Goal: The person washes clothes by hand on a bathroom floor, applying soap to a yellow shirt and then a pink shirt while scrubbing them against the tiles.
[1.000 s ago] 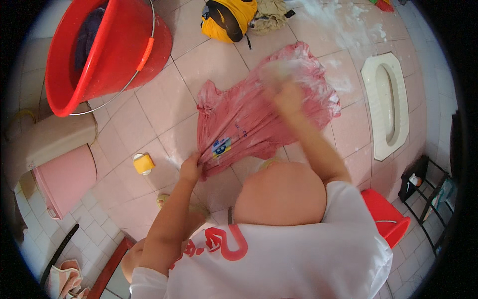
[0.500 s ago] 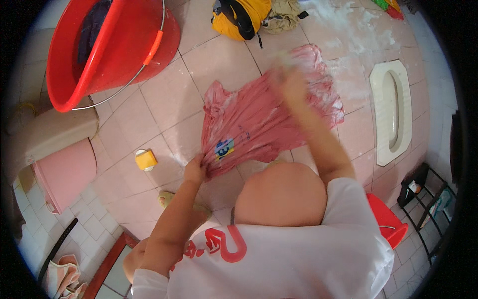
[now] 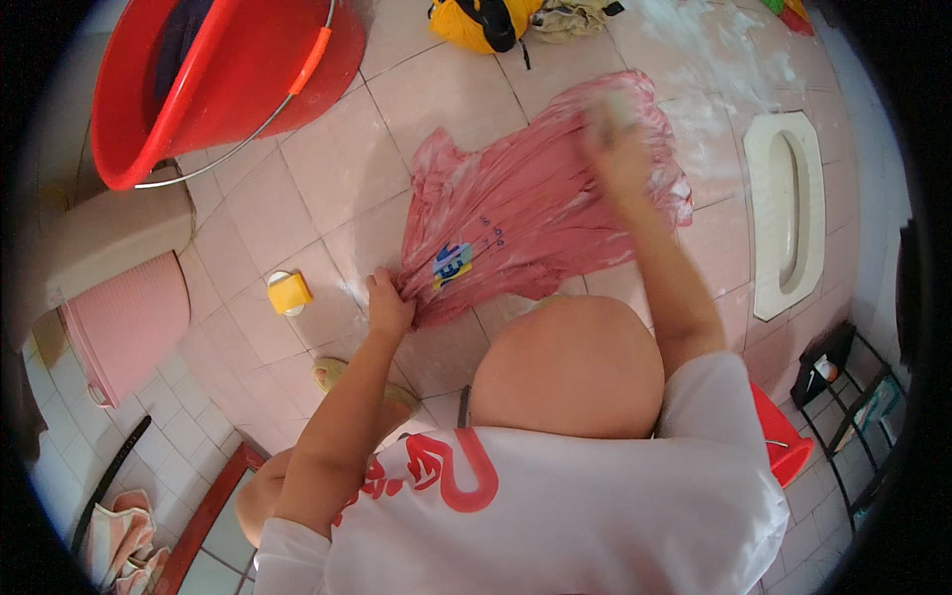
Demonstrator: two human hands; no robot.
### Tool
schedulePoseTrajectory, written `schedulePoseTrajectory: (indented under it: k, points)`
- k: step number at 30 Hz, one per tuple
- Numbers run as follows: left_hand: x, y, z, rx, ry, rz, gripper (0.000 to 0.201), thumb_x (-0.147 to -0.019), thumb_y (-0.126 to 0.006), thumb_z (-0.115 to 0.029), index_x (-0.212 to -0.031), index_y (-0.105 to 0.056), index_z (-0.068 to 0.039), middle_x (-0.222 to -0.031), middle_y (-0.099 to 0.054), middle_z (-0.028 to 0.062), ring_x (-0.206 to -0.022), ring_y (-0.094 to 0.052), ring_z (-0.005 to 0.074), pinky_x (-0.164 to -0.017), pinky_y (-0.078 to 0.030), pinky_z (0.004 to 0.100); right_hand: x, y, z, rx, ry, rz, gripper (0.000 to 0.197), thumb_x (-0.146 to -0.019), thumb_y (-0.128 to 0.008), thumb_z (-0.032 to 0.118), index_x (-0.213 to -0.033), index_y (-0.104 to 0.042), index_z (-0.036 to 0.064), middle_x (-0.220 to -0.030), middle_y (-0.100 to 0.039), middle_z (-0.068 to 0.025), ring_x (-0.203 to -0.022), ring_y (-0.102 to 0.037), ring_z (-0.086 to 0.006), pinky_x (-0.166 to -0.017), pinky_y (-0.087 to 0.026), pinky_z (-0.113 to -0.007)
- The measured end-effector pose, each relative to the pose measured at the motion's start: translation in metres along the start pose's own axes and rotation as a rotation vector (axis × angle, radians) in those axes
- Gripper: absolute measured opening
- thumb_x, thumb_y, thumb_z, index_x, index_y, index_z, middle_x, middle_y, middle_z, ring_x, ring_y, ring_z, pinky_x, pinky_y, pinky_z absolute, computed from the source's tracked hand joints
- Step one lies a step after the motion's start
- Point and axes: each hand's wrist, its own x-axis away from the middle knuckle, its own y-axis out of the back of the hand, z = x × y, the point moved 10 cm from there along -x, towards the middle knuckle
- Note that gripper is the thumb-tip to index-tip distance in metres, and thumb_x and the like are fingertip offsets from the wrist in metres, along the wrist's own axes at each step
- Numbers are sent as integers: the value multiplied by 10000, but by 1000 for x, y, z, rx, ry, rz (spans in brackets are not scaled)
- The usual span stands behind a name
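Note:
A wet pink T-shirt [image 3: 535,213] with a blue and yellow print lies spread on the tiled floor, streaked with suds. My left hand [image 3: 391,303] is closed on the shirt's near left corner, gathering the cloth into folds. Over the shirt's far right part, my right hand [image 3: 621,164] is closed on a pale scrubbing brush [image 3: 617,109], pressed to the fabric. Motion blurs the brush, so its details are hard to see. To the left of my left hand, a yellow bar of soap [image 3: 290,295] rests on a small white dish.
A large red bucket [image 3: 288,79] with dark cloth inside stands at upper left, above a pink bin [image 3: 134,322]. Yellow and black clothing [image 3: 481,22] lies at the far side. Right are foam [image 3: 714,50], a squat toilet [image 3: 786,218], a red container [image 3: 781,441] and a black rack [image 3: 853,407].
My right hand with the brush has moved to the right across the shirt. My left hand keeps its hold on the corner. The whole view has shifted slightly.

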Motion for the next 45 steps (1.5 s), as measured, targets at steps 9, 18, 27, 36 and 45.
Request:
schedulePoseTrajectory:
  k: [9, 18, 27, 36, 45]
  points:
    - [-7, -22, 43, 246, 163, 374, 333, -683, -721, -75, -989, -614, 2, -803, -668, 118, -747, -651, 260, -672, -510, 357, 34, -5, 23, 68, 320, 152, 390, -854, -585, 345, -1241, -602, 302, -1144, -580, -172, -909, -606, -350, -730, -534, -416]
    - [-32, -9, -4, 1369, 458, 307, 483, -863, -685, -217, -1238, -435, -44, -1094, -608, 64, -910, -633, 226, -712, -546, 366, -71, -22, -2, 163, 18, 114, 536, -826, -616, 428, -1346, -484, 409, -1136, -540, -248, -1057, -551, -391, -867, -484, -460]
    - [-44, -16, -9, 135, 166, 241, 422, -775, -692, -395, -844, -650, 19, -809, -640, 246, -809, -620, 410, -724, -493, 447, 164, -26, 178, -626, 384, 578, 432, -815, -611, 232, -1245, -595, 208, -1131, -625, -192, -1086, -576, -368, -876, -489, -472]
    - [-36, -13, 4, 466, 344, 167, 225, -901, -567, -216, -971, -648, -18, -884, -687, 162, -814, -664, 319, -657, -526, 433, 7, 22, -38, 196, 28, 136, 508, -821, -631, 355, -1320, -547, 307, -974, -563, -224, -792, -578, -360, -693, -494, -438]
    - [-35, -37, 6, 1304, 696, 34, 299, -938, -513, -77, -1232, -522, -25, -1121, -616, 127, -968, -640, 265, -776, -558, 406, 167, -57, 133, -704, 18, 942, 398, -854, -599, 226, -1249, -582, 184, -1138, -614, -168, -1005, -592, -340, -806, -483, -467]
